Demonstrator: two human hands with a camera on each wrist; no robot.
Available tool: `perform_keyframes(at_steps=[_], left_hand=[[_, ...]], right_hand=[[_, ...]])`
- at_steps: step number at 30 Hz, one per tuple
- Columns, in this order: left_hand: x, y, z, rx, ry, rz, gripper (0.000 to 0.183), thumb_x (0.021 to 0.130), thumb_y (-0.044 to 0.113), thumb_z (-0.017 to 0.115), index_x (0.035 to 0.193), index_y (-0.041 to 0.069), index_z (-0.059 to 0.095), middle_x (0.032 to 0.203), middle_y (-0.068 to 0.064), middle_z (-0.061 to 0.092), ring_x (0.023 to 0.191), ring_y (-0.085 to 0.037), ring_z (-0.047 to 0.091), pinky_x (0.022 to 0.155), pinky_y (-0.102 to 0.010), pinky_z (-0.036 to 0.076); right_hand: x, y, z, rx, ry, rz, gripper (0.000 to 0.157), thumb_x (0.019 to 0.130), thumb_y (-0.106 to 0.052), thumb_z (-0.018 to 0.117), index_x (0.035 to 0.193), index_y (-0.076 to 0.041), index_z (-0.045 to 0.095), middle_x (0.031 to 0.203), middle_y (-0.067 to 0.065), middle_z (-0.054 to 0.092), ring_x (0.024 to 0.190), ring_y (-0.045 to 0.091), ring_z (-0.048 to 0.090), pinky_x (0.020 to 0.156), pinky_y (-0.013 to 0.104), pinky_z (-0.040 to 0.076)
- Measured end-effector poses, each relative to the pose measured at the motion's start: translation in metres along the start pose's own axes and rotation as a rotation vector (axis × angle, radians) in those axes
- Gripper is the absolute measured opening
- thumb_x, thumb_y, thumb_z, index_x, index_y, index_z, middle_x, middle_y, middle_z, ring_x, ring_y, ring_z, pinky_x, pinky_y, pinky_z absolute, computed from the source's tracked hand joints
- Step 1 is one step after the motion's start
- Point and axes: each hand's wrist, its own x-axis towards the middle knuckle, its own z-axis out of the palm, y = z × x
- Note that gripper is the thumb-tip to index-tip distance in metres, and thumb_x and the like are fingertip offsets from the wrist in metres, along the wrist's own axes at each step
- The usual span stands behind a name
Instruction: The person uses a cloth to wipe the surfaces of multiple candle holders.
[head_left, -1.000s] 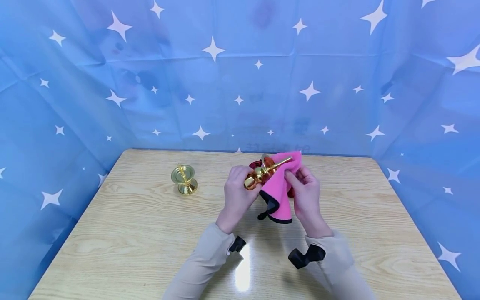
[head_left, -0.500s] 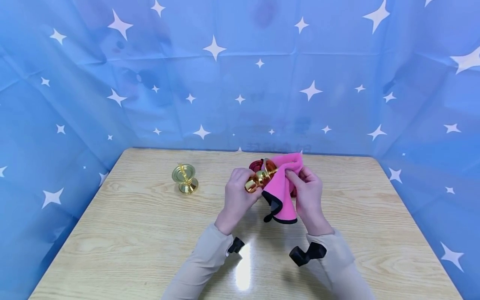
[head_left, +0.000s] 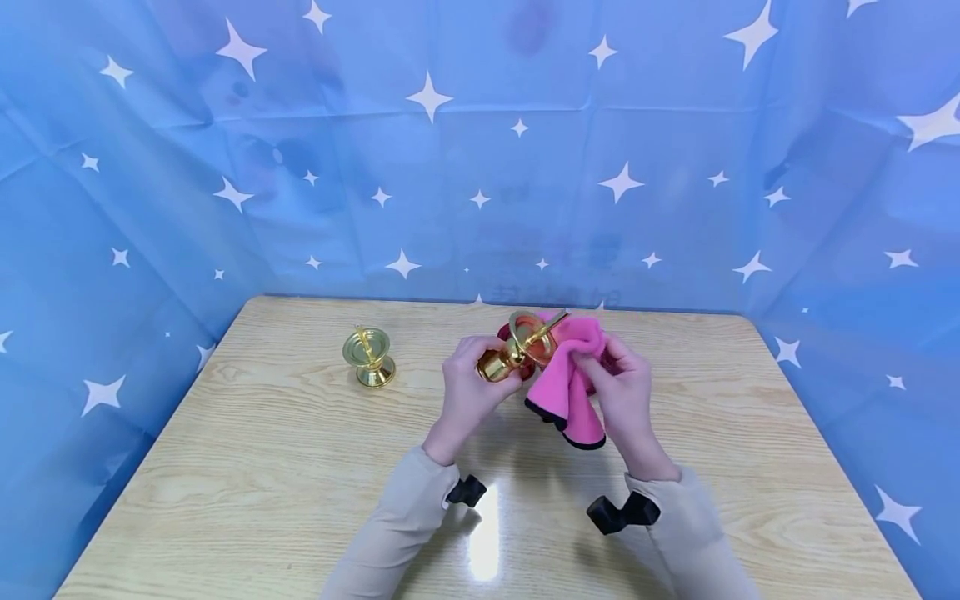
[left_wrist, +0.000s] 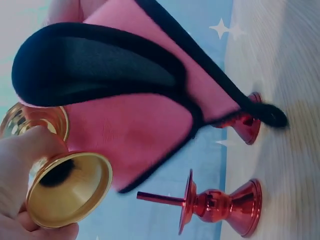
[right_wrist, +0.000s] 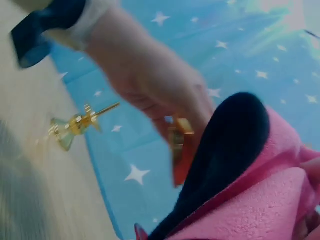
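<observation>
In the head view my left hand (head_left: 471,385) grips a shiny gold candlestick (head_left: 497,364) by its base end, tilted so its dish and bare spike point up and right. The hollow underside of its foot (left_wrist: 80,195) faces the left wrist camera. My right hand (head_left: 628,396) pinches a bunched pink cloth (head_left: 557,385) with black edging, right beside the dish. The cloth's dark inner side (right_wrist: 225,145) shows in the right wrist view. Two red candlesticks stand upright behind the hands: one fully visible (left_wrist: 215,205), the other partly hidden by the cloth (left_wrist: 246,127).
A second gold candlestick (head_left: 375,372) stands upright on the wooden table (head_left: 247,467), left of the hands. Behind the table's back edge hangs a blue curtain (head_left: 337,150) with white stars.
The cloth covered the spike half a second ago; now it has slid off and the spike shows. My hands have moved slightly apart, and the cloth is more bunched.
</observation>
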Motion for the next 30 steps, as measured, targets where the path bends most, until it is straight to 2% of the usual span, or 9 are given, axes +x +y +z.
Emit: perform_keyframes(at_steps=[2, 5, 11, 15, 18, 21, 23, 27, 30], left_hand=[[0.001, 0.001, 0.001, 0.006, 0.016, 0.015, 0.029, 0.061, 0.003, 0.077, 0.087, 0.0, 0.066, 0.084, -0.01, 0.066, 0.079, -0.023, 0.059, 0.066, -0.032, 0.05], [0.001, 0.002, 0.002, 0.017, 0.038, 0.021, 0.028, 0.062, 0.004, 0.076, 0.088, 0.001, 0.065, 0.085, -0.01, 0.066, 0.08, -0.022, 0.059, 0.067, -0.032, 0.05], [0.004, 0.003, 0.001, 0.043, 0.056, 0.049, 0.027, 0.064, 0.004, 0.077, 0.088, 0.001, 0.065, 0.087, -0.009, 0.065, 0.084, -0.022, 0.058, 0.072, -0.033, 0.049], [0.005, 0.004, 0.002, 0.049, 0.062, 0.086, 0.026, 0.064, 0.003, 0.076, 0.088, 0.0, 0.064, 0.087, -0.01, 0.064, 0.084, -0.024, 0.058, 0.073, -0.034, 0.049], [0.005, 0.005, 0.002, 0.049, 0.067, 0.1, 0.027, 0.063, 0.001, 0.075, 0.087, 0.0, 0.064, 0.087, -0.011, 0.064, 0.084, -0.025, 0.057, 0.073, -0.034, 0.05], [0.005, 0.004, 0.002, 0.054, 0.068, 0.108, 0.028, 0.062, 0.0, 0.075, 0.087, 0.0, 0.063, 0.086, -0.011, 0.063, 0.084, -0.026, 0.057, 0.072, -0.034, 0.05], [0.005, 0.003, 0.002, 0.062, 0.072, 0.108, 0.027, 0.062, -0.001, 0.074, 0.087, 0.0, 0.063, 0.086, -0.01, 0.063, 0.084, -0.025, 0.057, 0.072, -0.034, 0.049], [0.006, 0.001, 0.0, 0.067, 0.083, 0.08, 0.025, 0.065, -0.001, 0.073, 0.088, 0.001, 0.063, 0.086, -0.01, 0.063, 0.085, -0.024, 0.057, 0.074, -0.033, 0.048], [0.006, -0.001, -0.001, 0.062, 0.09, 0.066, 0.023, 0.065, 0.001, 0.072, 0.087, 0.001, 0.063, 0.087, -0.009, 0.063, 0.086, -0.023, 0.056, 0.074, -0.032, 0.048]], right_hand=[[-0.003, 0.001, 0.002, -0.074, -0.069, -0.073, 0.015, 0.084, 0.007, 0.062, 0.097, 0.0, 0.069, 0.084, -0.003, 0.06, 0.072, 0.006, 0.055, 0.053, 0.015, 0.046], [-0.007, 0.003, 0.005, -0.146, -0.145, -0.203, 0.026, 0.085, 0.01, 0.059, 0.111, 0.01, 0.062, 0.103, 0.0, 0.058, 0.093, 0.008, 0.051, 0.063, 0.011, 0.045], [-0.016, 0.002, 0.009, -0.24, -0.238, -0.269, 0.04, 0.085, 0.008, 0.057, 0.125, 0.003, 0.057, 0.121, 0.016, 0.053, 0.098, 0.007, 0.055, 0.069, 0.013, 0.049], [-0.018, 0.0, 0.012, -0.25, -0.195, -0.301, 0.038, 0.082, 0.008, 0.06, 0.119, 0.004, 0.06, 0.115, 0.019, 0.057, 0.088, 0.008, 0.057, 0.065, 0.013, 0.05], [-0.019, -0.01, 0.017, -0.295, -0.145, -0.407, 0.032, 0.078, 0.015, 0.057, 0.108, 0.009, 0.064, 0.104, 0.023, 0.06, 0.074, 0.009, 0.053, 0.056, 0.008, 0.042], [-0.021, -0.024, 0.021, -0.363, -0.117, -0.514, 0.03, 0.073, 0.022, 0.052, 0.098, 0.013, 0.066, 0.094, 0.028, 0.06, 0.068, 0.013, 0.047, 0.049, 0.012, 0.032], [-0.023, -0.031, 0.022, -0.389, -0.12, -0.545, 0.032, 0.071, 0.024, 0.051, 0.096, 0.013, 0.066, 0.091, 0.028, 0.059, 0.064, 0.011, 0.043, 0.048, 0.014, 0.029], [-0.023, -0.03, 0.017, -0.372, -0.121, -0.566, 0.034, 0.071, 0.022, 0.051, 0.097, 0.009, 0.068, 0.092, 0.023, 0.06, 0.065, 0.005, 0.044, 0.048, 0.013, 0.031], [-0.021, -0.024, 0.013, -0.355, -0.125, -0.606, 0.036, 0.073, 0.019, 0.053, 0.101, 0.004, 0.069, 0.096, 0.02, 0.062, 0.074, 0.008, 0.052, 0.053, 0.012, 0.037]])
